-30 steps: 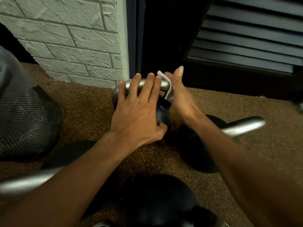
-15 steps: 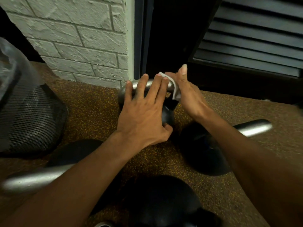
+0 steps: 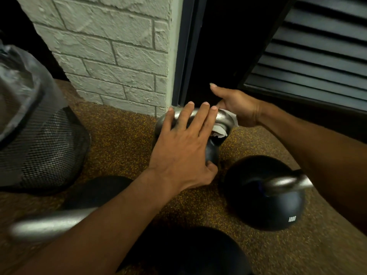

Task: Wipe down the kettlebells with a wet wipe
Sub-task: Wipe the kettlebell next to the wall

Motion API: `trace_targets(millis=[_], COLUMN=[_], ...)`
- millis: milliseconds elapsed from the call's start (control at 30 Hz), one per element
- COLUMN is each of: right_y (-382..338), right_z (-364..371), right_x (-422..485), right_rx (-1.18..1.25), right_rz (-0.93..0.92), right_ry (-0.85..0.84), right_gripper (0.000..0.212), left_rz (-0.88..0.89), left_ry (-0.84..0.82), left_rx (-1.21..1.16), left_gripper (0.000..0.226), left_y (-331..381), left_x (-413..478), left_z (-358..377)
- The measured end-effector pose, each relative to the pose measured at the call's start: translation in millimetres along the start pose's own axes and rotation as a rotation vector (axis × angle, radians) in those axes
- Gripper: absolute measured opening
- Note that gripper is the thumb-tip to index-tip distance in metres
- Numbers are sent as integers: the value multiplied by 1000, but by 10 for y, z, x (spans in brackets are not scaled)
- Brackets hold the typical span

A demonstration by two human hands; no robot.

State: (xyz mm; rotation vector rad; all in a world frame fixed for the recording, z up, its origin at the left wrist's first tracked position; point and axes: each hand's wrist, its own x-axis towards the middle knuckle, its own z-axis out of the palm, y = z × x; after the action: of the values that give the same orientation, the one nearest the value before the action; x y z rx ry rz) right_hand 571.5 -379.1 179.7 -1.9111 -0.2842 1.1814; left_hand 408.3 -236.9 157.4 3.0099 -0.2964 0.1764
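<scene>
Steel, dull grey, made the handle (image 3: 223, 118) of the far kettlebell (image 3: 212, 153), which stood on the speckled floor (image 3: 123, 139) just in front of the corner of the brick wall (image 3: 119, 56). The left hand (image 3: 182, 151) lay flat over it, fingers straight across the handle and thumb against the black ball, pressing rather than gripping. The right hand (image 3: 238, 107) grasped the white wet wipe (image 3: 220, 132) and held it bunched round the right end of the handle, where the bend drops to the ball.

The step in hand was judged to be wiping this handle. To do it well the wipe wanted wrapping fully round the bar and drawing along it with a twist, so the underside got cleaned too; the bracing hand would have to shift off the bar, since the steel under its fingers could not be reached; the ball wanted steadying so it would not rock. A fresh fold of the wipe would serve for the ball afterwards.

Three more kettlebells waited: the right kettlebell (image 3: 264, 205), the near kettlebell (image 3: 188, 253) at the bottom edge, and the left kettlebell (image 3: 97, 191) beside a mesh bin (image 3: 43, 147). Whether they were already wiped could not be told.

As for writing, only a small white mark (image 3: 292, 218) showed low on the right kettlebell; it was too small to read, and no brand could be made out.
</scene>
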Motion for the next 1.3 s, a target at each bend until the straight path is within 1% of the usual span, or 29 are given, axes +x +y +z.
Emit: trace_targets(millis=[100,267,367,400,467,567,700,767,867,933,967,1067,1100,1200,1233,1300], right_y=[95,306,471,510,578,718,792,779,801,832,842,812,803,841,871,908], right_z=[34,308,510,571,709,908,955,930,895,880,883,938,968,1008,993,972], right_x=[-59,-275,-351,-382,-452,-508,-421,-398,-386,-362,-353,-350,-353,-344,-327,-302], right_rx=[39,-34,-34,-64,-171,-244,-185,-201,-418,-492,-472,-309,-321,-537,-544,-462], right_rz=[-63,-276,-331,-336,-365,-418,-365,-366,-458,-503,-498,-406,-400,-468,-463,-406], right_ry=[76,351,497,551,626,653,675,705,754,745,742,733,735,776,780,783], right_gripper=[90,69,70,70,64,62,69,68,67,67,69,77,78,82,82,83], left_rz=[1,-9,-14,-13,-9,-11,-16,-19,-12,-11,-14,-17,-16,-22,-22,-21], left_ry=[2,-22,-35,-35,-34,-37,-51,-60,-56,-50,-50,-57,-55,-48,-53,-66], left_rx=[-15,-10,-22,-26,-33,-43,-36,-36,-32,-18,-17,-20,-20,-32,-32,-27], left_gripper=[113,113,114,114,114,113,114,115,114,114,114,115,114,112,112,115], left_y=[10,4,22,16,-14,-34,-16,-23,-21,-18,-20,-20,-20,-17,-15,-14], left_x=[-12,16,19,22,37,49,56,59,55,48,48,50,51,53,52,52], left_z=[-7,-31,-48,-49,-52,-53,-58,-67,-65,-58,-60,-62,-59,-55,-55,-59])
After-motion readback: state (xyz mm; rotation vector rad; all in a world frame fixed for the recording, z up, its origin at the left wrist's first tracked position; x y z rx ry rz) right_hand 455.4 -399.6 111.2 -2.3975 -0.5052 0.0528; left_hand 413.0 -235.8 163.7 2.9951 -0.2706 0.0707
